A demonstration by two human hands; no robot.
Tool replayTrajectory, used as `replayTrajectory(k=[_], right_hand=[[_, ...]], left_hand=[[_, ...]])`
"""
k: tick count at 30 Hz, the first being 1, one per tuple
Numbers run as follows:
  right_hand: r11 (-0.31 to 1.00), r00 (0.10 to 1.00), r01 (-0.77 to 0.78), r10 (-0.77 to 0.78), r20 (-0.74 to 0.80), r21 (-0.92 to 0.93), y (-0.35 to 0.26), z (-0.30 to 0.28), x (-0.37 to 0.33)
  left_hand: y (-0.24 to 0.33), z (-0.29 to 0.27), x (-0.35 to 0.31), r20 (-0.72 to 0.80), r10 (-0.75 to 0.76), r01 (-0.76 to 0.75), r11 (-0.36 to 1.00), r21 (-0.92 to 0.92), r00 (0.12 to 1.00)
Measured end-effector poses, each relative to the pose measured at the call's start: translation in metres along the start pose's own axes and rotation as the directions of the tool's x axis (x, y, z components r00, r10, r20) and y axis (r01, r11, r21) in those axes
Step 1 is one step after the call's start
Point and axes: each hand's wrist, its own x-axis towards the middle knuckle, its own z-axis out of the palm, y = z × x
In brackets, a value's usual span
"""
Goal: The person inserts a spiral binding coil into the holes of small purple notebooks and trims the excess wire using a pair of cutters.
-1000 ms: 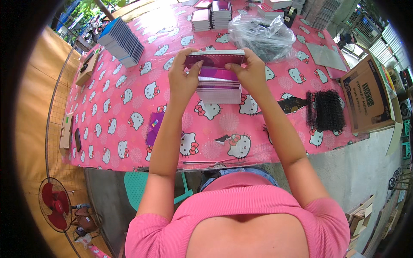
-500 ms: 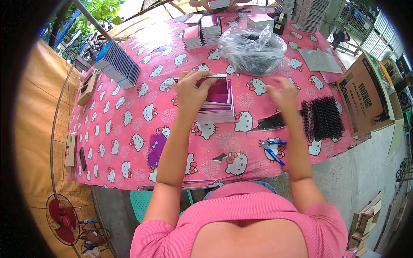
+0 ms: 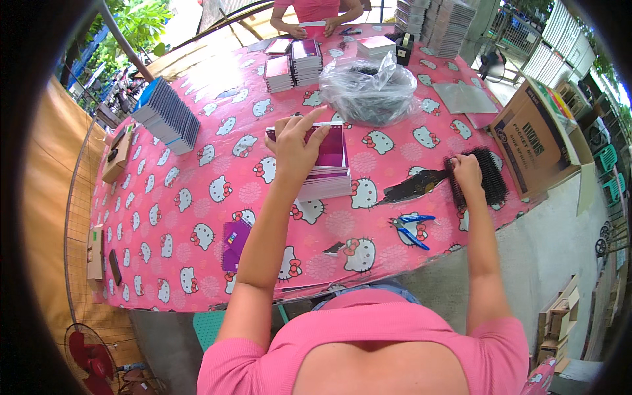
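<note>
My left hand [image 3: 294, 145] rests on a stack of small memo pads with purple covers [image 3: 329, 150], its thumb and fingers apart. White page edges show along the stack's near side. Over to the right, my right hand [image 3: 466, 172] reaches onto a pile of black spiral binding coils [image 3: 488, 178]; its fingers are closed on a coil at the pile's left edge, partly hidden by the hand. Blue-handled cutting pliers [image 3: 413, 230] lie on the table nearer to me, below a dark torn patch [image 3: 415, 187] in the tablecloth.
A clear plastic bag of black coils [image 3: 368, 92] sits beyond the memo pads. Bound notebooks [image 3: 168, 115] stand stacked at left, more [image 3: 306, 62] at the back. A cardboard box [image 3: 533, 141] is at right. Across the table, a person's hands [image 3: 299, 31] hold a pad.
My right hand has moved right and down onto the black coils. My left hand's fingers have spread from a pinch at the top pad. The view has shifted, showing more of the person opposite.
</note>
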Motion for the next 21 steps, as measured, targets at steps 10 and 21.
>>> replayTrajectory(k=[10,21], right_hand=[[0.844,0.929,0.353,-0.367,-0.044,0.403,-0.122,-0.021,-0.017],[0.541,0.846,0.461,-0.508,-0.164,0.704,-0.228,-0.048,-0.027]], left_hand=[[-0.002,-0.002,-0.01,-0.022,0.065,-0.065,0.998,0.002,0.998],[-0.002,-0.003,-0.007,-0.025,0.105,-0.106,0.994,-0.03,0.994]])
